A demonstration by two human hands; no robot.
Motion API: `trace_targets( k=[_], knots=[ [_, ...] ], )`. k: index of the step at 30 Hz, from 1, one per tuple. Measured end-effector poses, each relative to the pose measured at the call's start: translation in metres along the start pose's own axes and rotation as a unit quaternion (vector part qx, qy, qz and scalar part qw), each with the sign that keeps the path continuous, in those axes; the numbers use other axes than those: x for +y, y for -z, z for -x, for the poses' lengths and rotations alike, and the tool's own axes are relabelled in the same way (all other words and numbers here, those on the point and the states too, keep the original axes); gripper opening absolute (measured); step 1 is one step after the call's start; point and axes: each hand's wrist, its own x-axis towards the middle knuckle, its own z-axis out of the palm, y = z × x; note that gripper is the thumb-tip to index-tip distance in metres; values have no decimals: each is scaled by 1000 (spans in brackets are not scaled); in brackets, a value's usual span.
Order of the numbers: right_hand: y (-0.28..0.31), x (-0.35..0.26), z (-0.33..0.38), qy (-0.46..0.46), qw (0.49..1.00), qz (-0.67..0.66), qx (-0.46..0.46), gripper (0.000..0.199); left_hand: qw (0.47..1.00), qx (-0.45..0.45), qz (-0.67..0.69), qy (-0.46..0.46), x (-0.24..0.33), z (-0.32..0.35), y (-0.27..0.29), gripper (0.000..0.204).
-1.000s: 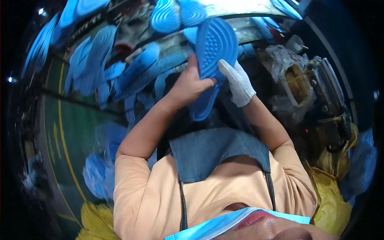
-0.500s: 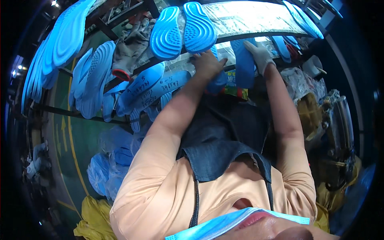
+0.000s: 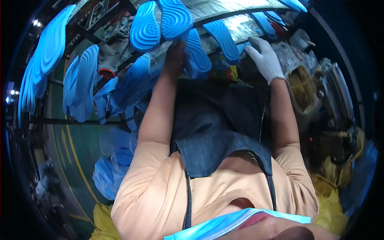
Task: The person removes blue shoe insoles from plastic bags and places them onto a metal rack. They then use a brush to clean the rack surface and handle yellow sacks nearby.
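Observation:
My left hand is bare and dark in shadow, below two blue ridged insoles, one on the left and one on the right, on the upper shelf. Its fingers are blurred and partly hidden. Just right of it, a blurred blue insole hangs over the lower shelf's edge. Another blue insole lies further right. My right hand wears a white glove, thumb and fingers apart. A small piece of light blue shows beside its thumb.
Blue insoles stand along the left rack, near a grey glove with a red cuff. Marked blue insoles sit on the lower level. Clear plastic bags and a machine are at right. Yellow bags lie low.
My right hand has let go of a blue insole and moved slightly right of it. My left hand has shifted left, away from the nearer insole. The whole view has shifted too.

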Motion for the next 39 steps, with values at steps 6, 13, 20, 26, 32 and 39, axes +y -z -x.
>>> trace_targets(
  k=[6, 13, 20, 26, 32, 39],
  knots=[
    [121, -65, 80, 46, 993, -62, 94, 35, 781, -425, 450, 87, 59, 104, -84, 61],
    [251, -136, 142, -4, 944, 84, 321, 30, 635, -663, 380, 114, 105, 184, -208, 70],
    [299, -141, 135, -72, 935, 271, 216, 29, 647, -660, 296, 241, 92, 153, -290, 50],
    [333, -64, 80, -82, 933, 349, 34, 23, 807, -517, 209, 193, 64, 133, -298, 43],
    [364, 61, 36, -209, 946, 92, -230, 31, 931, -234, -191, -207, 9, 34, -231, 45],
    [348, 45, 27, -337, 895, 133, -260, 48, 826, 63, -515, -219, -5, -38, -162, 70]
  ],
)
